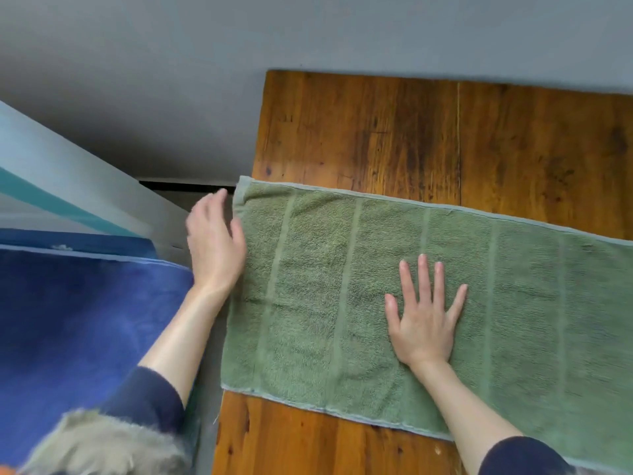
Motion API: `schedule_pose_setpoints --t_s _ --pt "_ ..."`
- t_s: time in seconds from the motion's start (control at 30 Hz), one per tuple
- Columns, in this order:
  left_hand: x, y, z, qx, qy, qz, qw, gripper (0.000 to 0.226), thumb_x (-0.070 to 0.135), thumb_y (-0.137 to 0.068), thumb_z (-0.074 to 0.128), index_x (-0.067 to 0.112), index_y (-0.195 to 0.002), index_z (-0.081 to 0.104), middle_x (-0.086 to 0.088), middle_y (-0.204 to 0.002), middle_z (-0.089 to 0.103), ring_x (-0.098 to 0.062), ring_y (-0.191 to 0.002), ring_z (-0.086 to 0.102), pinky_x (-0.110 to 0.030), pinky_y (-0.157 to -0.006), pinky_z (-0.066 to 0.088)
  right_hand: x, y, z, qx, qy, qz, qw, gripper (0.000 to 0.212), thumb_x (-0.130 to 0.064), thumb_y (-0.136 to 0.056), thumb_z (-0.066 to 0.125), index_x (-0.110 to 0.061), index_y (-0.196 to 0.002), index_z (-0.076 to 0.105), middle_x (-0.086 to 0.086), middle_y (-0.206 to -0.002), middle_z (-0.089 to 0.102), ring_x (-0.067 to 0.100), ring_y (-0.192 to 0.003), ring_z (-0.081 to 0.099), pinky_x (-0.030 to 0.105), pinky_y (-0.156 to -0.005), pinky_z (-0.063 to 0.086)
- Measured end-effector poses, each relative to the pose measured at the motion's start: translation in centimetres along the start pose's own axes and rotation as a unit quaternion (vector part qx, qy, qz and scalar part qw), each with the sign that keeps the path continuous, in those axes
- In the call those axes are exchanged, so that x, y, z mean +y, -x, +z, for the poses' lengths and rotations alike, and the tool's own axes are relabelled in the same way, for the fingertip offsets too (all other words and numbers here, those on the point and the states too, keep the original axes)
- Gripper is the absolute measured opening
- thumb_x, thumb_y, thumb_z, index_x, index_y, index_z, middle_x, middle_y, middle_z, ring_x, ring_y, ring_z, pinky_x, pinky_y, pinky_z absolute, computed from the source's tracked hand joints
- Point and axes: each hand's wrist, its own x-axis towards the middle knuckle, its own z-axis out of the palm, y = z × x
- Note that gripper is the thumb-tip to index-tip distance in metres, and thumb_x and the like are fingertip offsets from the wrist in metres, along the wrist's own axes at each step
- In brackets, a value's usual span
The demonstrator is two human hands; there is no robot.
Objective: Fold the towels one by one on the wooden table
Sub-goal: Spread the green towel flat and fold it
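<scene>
A green ribbed towel [308,286] lies spread flat across the wooden table [394,132], its left edge hanging slightly past the table's left side and its right part running out of view. My right hand [423,317] lies flat on the towel's middle, fingers straight and spread. My left hand [214,243] is at the towel's left edge near the far corner, fingers relaxed, the thumb just touching the hem. It holds nothing that I can see.
A grey wall [171,80] stands behind the table. To the left lies a blue blanket or mattress [75,320] with a white and teal cloth [51,186] beyond it. Grey fur trim [102,447] shows at the bottom left. Bare wood lies beyond and in front of the towel.
</scene>
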Motion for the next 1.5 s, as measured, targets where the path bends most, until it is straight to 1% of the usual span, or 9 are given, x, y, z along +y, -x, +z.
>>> schedule_pose_setpoints --t_s 0.1,0.23,0.37,0.6,0.83,0.97,1.23,1.4,1.5 --pt "0.7 3.7 1.9 -0.059 -0.07 0.134 0.987 0.048 0.017 -0.091 0.053 0.011 -0.138 0.043 -0.019 -0.147 0.033 -0.037 -0.138 0.026 -0.053 -0.111 0.024 -0.1 -0.1 0.0 -0.001 -0.001 0.0 1.0 0.06 -0.051 -0.091 0.021 -0.028 -0.147 0.015 0.003 -0.157 0.01 0.025 -0.145 0.007 0.062 -0.112 0.003" --pt "2.0 3.0 4.7 -0.151 -0.154 0.228 0.949 0.054 0.042 -0.095 0.039 0.029 -0.146 0.026 -0.006 -0.157 0.012 -0.03 -0.145 0.003 -0.058 -0.114 0.004 -0.2 0.0 0.1 0.0 0.006 -0.001 1.0 0.061 -0.051 -0.091 0.021 -0.027 -0.147 0.015 0.003 -0.157 0.01 0.025 -0.145 0.007 0.061 -0.112 0.004" --pt "2.8 -0.6 6.4 -0.17 -0.208 0.224 0.937 0.058 0.058 -0.093 0.02 0.039 -0.147 0.01 0.002 -0.159 0.0 -0.024 -0.145 -0.006 -0.061 -0.112 -0.007 -0.1 -0.1 0.1 -0.001 0.013 -0.007 1.0 0.061 -0.051 -0.092 0.021 -0.026 -0.148 0.015 0.005 -0.157 0.01 0.026 -0.145 0.006 0.061 -0.111 0.003" --pt "1.2 -0.7 5.8 -0.149 -0.234 0.194 0.941 0.06 0.064 -0.09 0.011 0.042 -0.146 0.006 0.005 -0.158 -0.001 -0.021 -0.145 -0.007 -0.059 -0.111 -0.006 -0.6 -0.5 -0.3 -0.019 0.018 -0.026 0.999 0.061 -0.053 -0.093 0.018 -0.026 -0.147 0.014 0.005 -0.157 0.01 0.026 -0.144 0.003 0.062 -0.11 0.003" --pt "3.4 2.0 6.1 -0.164 -0.199 0.195 0.946 0.057 0.051 -0.096 0.02 0.034 -0.149 0.006 -0.007 -0.158 -0.008 -0.028 -0.144 -0.013 -0.058 -0.112 -0.009 -1.5 -1.3 -1.3 -0.071 -0.002 -0.026 0.997 0.062 -0.06 -0.091 0.007 -0.035 -0.145 -0.009 -0.003 -0.154 -0.02 0.02 -0.141 -0.025 0.055 -0.11 -0.02" --pt "7.2 5.9 8.0 -0.19 -0.185 0.244 0.933 0.057 0.05 -0.095 0.02 0.032 -0.149 0.009 -0.007 -0.158 -0.008 -0.028 -0.144 -0.012 -0.059 -0.112 -0.008 0.1 -1.4 -3.0 -0.072 -0.065 -0.047 0.994 0.057 -0.05 -0.096 0.022 -0.03 -0.149 0.013 -0.005 -0.156 -0.006 0.014 -0.145 -0.011 0.048 -0.114 -0.015" --pt "16.7 13.4 13.8 -0.218 -0.194 0.291 0.911 0.058 0.047 -0.096 0.031 0.031 -0.148 0.013 -0.007 -0.158 -0.005 -0.031 -0.144 -0.01 -0.062 -0.11 -0.004 12.4 -0.6 -6.3 -0.001 -0.128 0.038 0.991 0.046 -0.03 -0.098 0.038 -0.022 -0.143 0.035 0.001 -0.155 0.023 0.016 -0.145 0.011 0.048 -0.117 -0.003" --pt "23.4 16.7 18.1 -0.212 -0.195 0.328 0.9 0.056 0.046 -0.096 0.031 0.03 -0.148 0.017 -0.007 -0.158 0.0 -0.032 -0.144 -0.009 -0.062 -0.111 -0.004 22.6 -1.0 -8.4 0.125 -0.167 0.157 0.965 0.034 -0.019 -0.094 0.048 -0.011 -0.127 0.054 0.009 -0.132 0.052 0.027 -0.122 0.045 0.044 -0.1 0.033" --pt "26.5 17.8 20.4 -0.205 -0.19 0.335 0.9 0.055 0.044 -0.097 0.031 0.03 -0.148 0.018 -0.006 -0.158 0.002 -0.03 -0.143 -0.011 -0.061 -0.111 -0.005 27.8 -1.7 -8.8 0.124 -0.218 0.274 0.929 0.035 -0.024 -0.093 0.052 -0.01 -0.124 0.054 0.011 -0.123 0.053 0.029 -0.116 0.047 0.041 -0.094 0.035"
